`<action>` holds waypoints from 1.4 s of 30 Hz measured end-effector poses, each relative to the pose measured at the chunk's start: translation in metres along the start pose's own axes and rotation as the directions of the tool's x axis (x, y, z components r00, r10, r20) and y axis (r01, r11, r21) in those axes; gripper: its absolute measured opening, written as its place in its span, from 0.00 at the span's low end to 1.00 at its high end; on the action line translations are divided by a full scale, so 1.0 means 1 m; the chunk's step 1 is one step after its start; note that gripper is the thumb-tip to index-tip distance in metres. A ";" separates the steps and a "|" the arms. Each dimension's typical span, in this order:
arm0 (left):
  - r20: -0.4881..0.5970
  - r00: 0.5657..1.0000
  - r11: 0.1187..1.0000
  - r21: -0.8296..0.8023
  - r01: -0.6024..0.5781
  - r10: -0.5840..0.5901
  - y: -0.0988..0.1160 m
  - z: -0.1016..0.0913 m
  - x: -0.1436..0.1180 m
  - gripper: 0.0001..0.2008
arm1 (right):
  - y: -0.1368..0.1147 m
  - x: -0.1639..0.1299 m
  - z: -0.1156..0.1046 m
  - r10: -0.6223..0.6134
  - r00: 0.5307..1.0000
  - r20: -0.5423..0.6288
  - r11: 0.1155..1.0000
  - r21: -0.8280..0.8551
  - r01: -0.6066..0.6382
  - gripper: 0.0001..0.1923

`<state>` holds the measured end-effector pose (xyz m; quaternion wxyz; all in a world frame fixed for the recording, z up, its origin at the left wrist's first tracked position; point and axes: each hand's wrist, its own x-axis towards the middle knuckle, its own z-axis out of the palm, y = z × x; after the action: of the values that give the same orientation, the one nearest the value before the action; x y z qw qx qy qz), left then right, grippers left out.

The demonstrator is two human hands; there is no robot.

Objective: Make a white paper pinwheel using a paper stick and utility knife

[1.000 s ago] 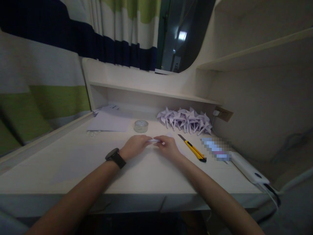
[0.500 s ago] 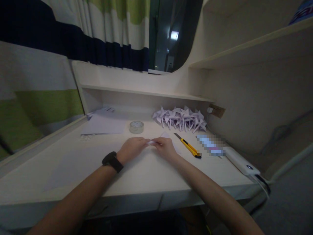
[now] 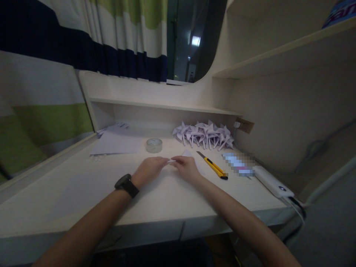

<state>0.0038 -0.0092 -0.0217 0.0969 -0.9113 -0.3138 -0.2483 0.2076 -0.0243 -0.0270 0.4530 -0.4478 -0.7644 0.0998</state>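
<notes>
My left hand (image 3: 149, 169), with a black watch (image 3: 126, 184) on its wrist, and my right hand (image 3: 185, 167) meet at the middle of the pale desk (image 3: 83, 193). Between their fingertips they pinch a small folded piece of white paper (image 3: 171, 161). A white paper sheet (image 3: 191, 155) lies flat under and just behind my right hand. A yellow utility knife (image 3: 212, 165) rests on the desk right of my right hand, blade out and pointing away.
A roll of clear tape (image 3: 154, 145) stands behind my hands. A heap of folded white paper pinwheels (image 3: 204, 135) lies at the back right. Loose paper sheets (image 3: 116, 142) sit at the back left. A white power bank (image 3: 274, 184) with cable lies at the right edge.
The view has swung a little to the right and up. My hands stay together on the folded paper, with only small finger movement.
</notes>
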 end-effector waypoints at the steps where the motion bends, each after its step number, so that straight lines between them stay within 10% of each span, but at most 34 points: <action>1: -0.011 1.000 1.000 -0.022 0.012 -0.012 0.000 0.000 0.000 0.13 | -0.002 0.000 0.000 0.021 1.000 -0.016 0.999 0.043 -0.021 0.07; 28: -0.047 0.999 1.000 0.005 0.012 -0.011 0.007 -0.003 0.003 0.13 | -0.005 0.000 -0.006 -0.036 0.999 0.012 0.999 0.031 0.035 0.06; 42: 0.091 0.995 0.970 0.236 -0.053 0.032 0.018 -0.009 0.001 0.05 | -0.009 -0.006 -0.009 -0.090 0.955 0.282 0.869 -0.446 0.214 0.10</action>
<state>0.0119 -0.0255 -0.0135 0.1974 -0.9094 -0.3257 -0.1672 0.2104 -0.0362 -0.0210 0.2360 -0.4661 -0.8499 -0.0694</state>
